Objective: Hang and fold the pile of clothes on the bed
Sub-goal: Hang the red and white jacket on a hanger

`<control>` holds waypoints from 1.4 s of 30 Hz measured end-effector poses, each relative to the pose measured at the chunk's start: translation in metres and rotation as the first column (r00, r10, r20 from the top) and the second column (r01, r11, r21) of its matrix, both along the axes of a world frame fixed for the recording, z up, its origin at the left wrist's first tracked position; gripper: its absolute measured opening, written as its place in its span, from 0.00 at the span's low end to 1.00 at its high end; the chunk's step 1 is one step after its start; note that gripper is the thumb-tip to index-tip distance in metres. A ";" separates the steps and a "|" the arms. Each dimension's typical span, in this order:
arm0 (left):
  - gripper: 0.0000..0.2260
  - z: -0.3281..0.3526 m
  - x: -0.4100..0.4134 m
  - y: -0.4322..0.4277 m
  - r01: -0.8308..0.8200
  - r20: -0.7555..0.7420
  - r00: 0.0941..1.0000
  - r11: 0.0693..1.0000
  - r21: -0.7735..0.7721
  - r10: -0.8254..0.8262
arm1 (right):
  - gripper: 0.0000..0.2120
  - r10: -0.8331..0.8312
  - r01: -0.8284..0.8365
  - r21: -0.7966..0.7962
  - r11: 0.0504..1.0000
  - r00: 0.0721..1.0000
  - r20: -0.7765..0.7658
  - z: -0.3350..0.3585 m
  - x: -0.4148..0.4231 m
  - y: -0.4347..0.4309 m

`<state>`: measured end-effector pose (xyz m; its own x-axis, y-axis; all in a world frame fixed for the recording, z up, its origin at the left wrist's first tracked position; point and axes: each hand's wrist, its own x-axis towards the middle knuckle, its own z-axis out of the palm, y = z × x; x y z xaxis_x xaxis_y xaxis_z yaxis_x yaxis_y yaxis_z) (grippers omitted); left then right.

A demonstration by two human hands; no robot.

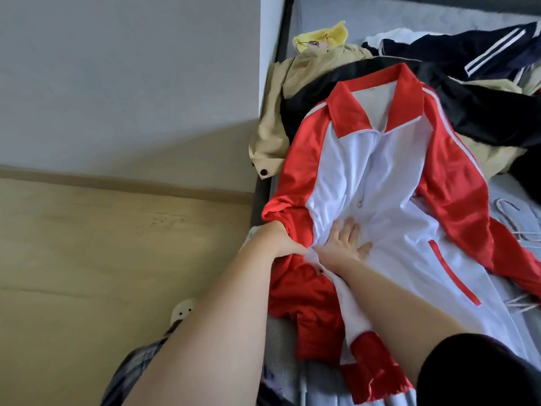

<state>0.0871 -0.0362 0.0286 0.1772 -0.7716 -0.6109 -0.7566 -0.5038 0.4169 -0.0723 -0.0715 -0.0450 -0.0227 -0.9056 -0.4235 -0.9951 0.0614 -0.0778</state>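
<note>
A red and white track jacket (389,183) lies front up on the bed (515,191), collar away from me and zip closed. My left hand (281,240) grips the jacket's left side where the red sleeve meets the white front, fingers curled into the fabric. My right hand (344,244) lies flat on the white front below the zip pull, fingers spread and pressing the cloth down. Behind the jacket is the pile: a beige garment (272,133), a black one (480,112), a navy one with white stripes (474,48) and a yellow one (325,35).
White hangers (515,221) lie on the grey sheet to the right of the jacket. The bed's dark frame (260,189) runs along its left edge, next to a wooden floor (117,244) and a pale wall. My foot in a white slipper (183,310) stands on the floor.
</note>
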 end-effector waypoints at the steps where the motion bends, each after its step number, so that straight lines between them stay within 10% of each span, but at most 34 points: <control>1: 0.38 -0.004 0.002 -0.005 0.034 -0.012 0.999 0.999 0.000 -0.034 | 0.41 0.009 -0.008 0.019 1.000 1.000 -0.017 -0.001 0.002 -0.006; 6: 0.19 -0.023 0.026 0.004 -0.322 -0.421 0.837 0.936 0.142 0.351 | 0.42 0.033 -0.031 0.029 0.999 0.998 -0.062 -0.002 0.007 -0.021; 14: 0.11 0.005 0.036 0.005 -0.597 -0.462 0.670 0.792 0.132 0.582 | 0.41 -0.011 0.009 0.031 0.999 0.999 0.040 0.004 0.007 -0.022; 18: 0.10 0.055 0.043 -0.005 -0.922 -0.681 0.382 0.305 -0.237 0.625 | 0.41 -0.024 0.018 0.031 0.999 0.982 0.188 0.017 -0.005 -0.021; 21: 0.17 0.089 0.063 0.006 -0.681 -0.617 0.580 -0.099 -0.726 0.532 | 0.36 -0.013 0.018 -0.011 1.000 0.938 0.347 0.028 -0.021 -0.018; 24: 0.21 0.077 0.068 0.022 -0.405 -0.278 0.792 0.128 -0.905 0.543 | 0.31 -0.057 0.016 0.081 0.997 0.841 0.537 0.037 -0.037 -0.020; 27: 0.30 0.030 0.070 0.035 -0.406 -0.075 0.866 0.609 -0.682 0.494 | 0.28 -0.151 0.069 0.150 0.986 0.741 0.655 0.042 -0.048 -0.011; 29: 0.32 0.008 0.067 0.045 -0.412 -0.093 0.900 0.764 -0.497 0.425 | 0.27 -0.171 0.081 0.162 0.983 0.713 0.680 0.043 -0.054 0.003; 35: 0.11 0.008 0.002 0.067 -0.044 -0.031 0.999 0.938 -0.345 0.035 | 0.29 -0.049 -0.032 0.122 0.992 0.797 0.602 0.054 -0.080 0.047; 42: 0.10 0.011 -0.107 0.097 0.120 -0.240 0.962 0.991 -0.064 -0.132 | 0.19 0.091 -0.194 0.122 0.973 0.816 0.571 0.078 -0.123 0.076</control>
